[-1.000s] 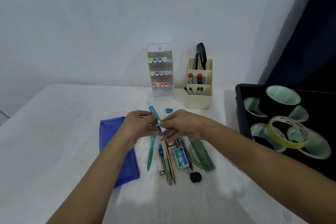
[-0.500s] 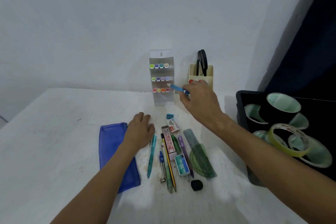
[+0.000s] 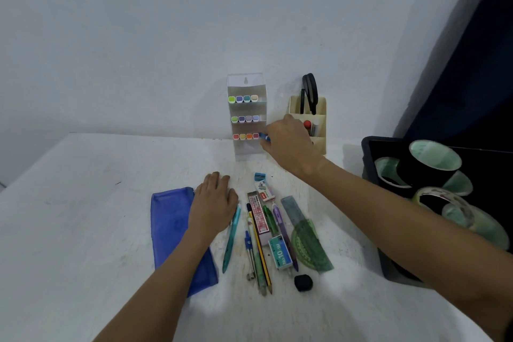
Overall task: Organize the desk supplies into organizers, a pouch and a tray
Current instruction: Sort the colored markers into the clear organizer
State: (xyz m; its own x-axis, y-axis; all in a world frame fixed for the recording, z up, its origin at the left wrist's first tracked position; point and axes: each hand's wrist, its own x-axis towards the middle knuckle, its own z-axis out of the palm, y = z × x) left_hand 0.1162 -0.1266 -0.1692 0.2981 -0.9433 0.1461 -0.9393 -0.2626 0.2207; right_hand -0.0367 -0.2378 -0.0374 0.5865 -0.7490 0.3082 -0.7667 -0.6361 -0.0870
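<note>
Since half a second earlier, the right hand point(image 3: 288, 144) had carried the small blue marker point(image 3: 265, 137) leftward and lower, up to the bottom shelf of the clear tiered marker organizer point(image 3: 247, 119), where it pinched the marker just beside the row of coloured caps. The left hand point(image 3: 215, 203) lay flat with relaxed fingers on the white surface point(image 3: 83, 216), in front of that organizer, its heel over the flat blue zip pouch point(image 3: 172, 228).
</note>
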